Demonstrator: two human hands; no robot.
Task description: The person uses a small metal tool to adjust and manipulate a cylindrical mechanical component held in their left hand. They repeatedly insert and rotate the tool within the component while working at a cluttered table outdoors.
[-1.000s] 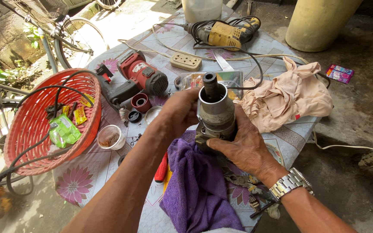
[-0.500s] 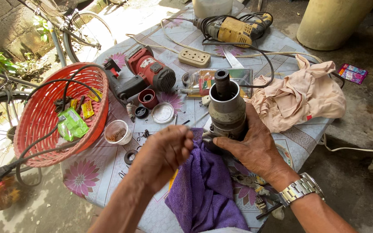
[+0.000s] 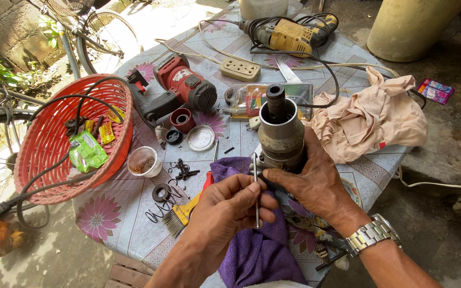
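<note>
Two hands on a grey metal tool part

Two hands work over a purple cloth [image 3: 262, 250] at the near edge of the desk [image 3: 118, 213]. The right hand [image 3: 316, 184] is wrapped around the base of a grey metal cylinder [image 3: 281, 133], holding it upright with its dark shaft pointing up. The left hand [image 3: 228, 210] pinches a thin metal pin [image 3: 255, 186] between thumb and fingers, held upright just beside the cylinder's lower left side; whether the pin touches the cylinder cannot be told. A metal watch [image 3: 372, 234] sits on the right wrist.

Left of the hands lie a brush [image 3: 180, 216], a spring and small black parts. Further back are a red power tool [image 3: 180, 90], a small white cup [image 3: 144, 161], a round lid [image 3: 200, 137] and a yellow drill [image 3: 289, 34]. A red basket [image 3: 44, 154] hangs over the desk's left edge, and a beige cloth [image 3: 372, 120] lies to the right
</note>
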